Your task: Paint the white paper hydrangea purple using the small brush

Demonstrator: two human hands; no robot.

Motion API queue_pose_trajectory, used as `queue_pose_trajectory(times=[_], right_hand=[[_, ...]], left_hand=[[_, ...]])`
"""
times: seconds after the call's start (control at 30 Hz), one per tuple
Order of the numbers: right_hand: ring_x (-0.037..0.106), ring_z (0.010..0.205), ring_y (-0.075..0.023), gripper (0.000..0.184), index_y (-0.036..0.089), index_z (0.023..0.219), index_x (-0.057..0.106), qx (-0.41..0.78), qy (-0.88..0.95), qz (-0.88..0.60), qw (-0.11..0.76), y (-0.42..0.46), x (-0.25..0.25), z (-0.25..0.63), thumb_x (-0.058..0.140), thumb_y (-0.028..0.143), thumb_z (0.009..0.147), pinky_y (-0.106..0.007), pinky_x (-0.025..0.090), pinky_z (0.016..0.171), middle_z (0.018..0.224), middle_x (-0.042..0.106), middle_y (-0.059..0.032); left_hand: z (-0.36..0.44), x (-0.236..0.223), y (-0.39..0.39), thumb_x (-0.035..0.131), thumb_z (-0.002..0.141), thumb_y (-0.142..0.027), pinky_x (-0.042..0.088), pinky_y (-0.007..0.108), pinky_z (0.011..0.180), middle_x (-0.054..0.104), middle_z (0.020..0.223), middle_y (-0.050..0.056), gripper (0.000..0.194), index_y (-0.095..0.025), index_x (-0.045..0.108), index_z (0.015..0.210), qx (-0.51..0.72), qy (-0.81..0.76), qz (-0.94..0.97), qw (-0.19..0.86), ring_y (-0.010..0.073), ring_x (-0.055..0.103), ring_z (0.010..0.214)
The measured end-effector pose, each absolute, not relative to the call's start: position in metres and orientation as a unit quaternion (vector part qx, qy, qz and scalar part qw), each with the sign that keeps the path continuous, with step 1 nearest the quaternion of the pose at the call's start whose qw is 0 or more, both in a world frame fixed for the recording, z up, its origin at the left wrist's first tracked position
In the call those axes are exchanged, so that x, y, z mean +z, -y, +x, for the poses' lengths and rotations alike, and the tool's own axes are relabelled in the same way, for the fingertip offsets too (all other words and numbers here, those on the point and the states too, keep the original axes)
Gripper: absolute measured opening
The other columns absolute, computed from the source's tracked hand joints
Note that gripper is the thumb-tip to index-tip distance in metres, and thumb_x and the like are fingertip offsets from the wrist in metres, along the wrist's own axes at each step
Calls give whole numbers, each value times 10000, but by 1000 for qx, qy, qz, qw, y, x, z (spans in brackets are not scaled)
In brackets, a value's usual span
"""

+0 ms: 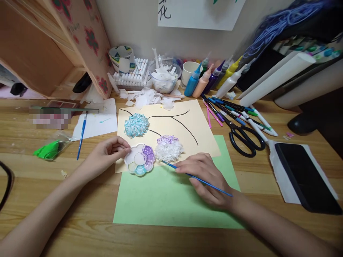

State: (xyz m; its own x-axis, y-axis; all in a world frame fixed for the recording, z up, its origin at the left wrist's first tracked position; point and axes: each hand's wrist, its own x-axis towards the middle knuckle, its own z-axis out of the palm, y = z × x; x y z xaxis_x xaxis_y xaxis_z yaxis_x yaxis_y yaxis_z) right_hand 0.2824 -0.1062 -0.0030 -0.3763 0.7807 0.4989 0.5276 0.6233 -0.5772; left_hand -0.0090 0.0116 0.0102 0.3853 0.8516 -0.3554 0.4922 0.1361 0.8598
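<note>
My left hand point(115, 150) pinches the left rim of a white flower-shaped paint palette point(139, 159), whose wells hold purple and light blue paint. In my right hand point(206, 178) is a thin blue paintbrush point(197, 177), its tip close to the palette's right side. A cream sheet point(166, 123) with black branch lines lies under the palette. On it a white paper pompom flower point(169, 151) has purple along its top, and a light blue one point(136, 125) sits up and left. Beneath the cream sheet is a green sheet point(174, 203).
Paint bottles point(201, 84), a paper cup point(189, 73) and a bowl of paper scraps point(164, 76) stand along the back. Black scissors point(245, 139) and several pens lie right, near a phone point(305, 175). Another blue brush point(81, 137) and a green bag point(48, 150) lie left.
</note>
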Motion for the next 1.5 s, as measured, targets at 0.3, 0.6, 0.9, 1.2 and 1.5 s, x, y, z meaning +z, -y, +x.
queue_pose_trajectory(times=[0.3,0.6,0.9,1.2,1.5], right_hand=[[582,1010,-169,281,194,1169,590,138,831,-421,336,104,-4,271,485,148,913,-317,382,884,1104,734,-26],[607,980,-206,327,271,1153,610,221,743,-447,446,105,-4,280,464,137,892,-360,447,829,1051,716,-34],[533,591,-118,97,212,710,620,418,373,-488,669,63,-16,323,574,216,795,-248,413,518,697,578,-1],[539,588,-107,100,191,719,607,434,357,-531,635,63,-21,322,570,251,790,-244,418,534,703,603,5],[548,638,-107,122,193,778,623,428,399,-541,604,64,-23,323,553,264,847,-249,428,607,739,612,11]], left_hand=[[-6,11,-11,687,784,-390,463,228,642,646,784,7,227,-178,630,841,172,-521,634,545,134,588,718],[-7,12,-10,693,779,-397,461,225,637,649,789,9,227,-185,637,836,170,-526,632,543,139,594,721],[-7,14,-11,687,792,-413,467,225,653,633,797,10,235,-187,633,834,166,-531,631,540,143,588,738],[-7,13,-14,726,738,-483,490,246,676,640,814,18,292,-213,646,815,156,-545,635,524,178,595,770],[-6,16,-13,689,793,-397,456,238,693,625,811,5,220,-192,629,845,144,-552,621,538,150,568,777]])
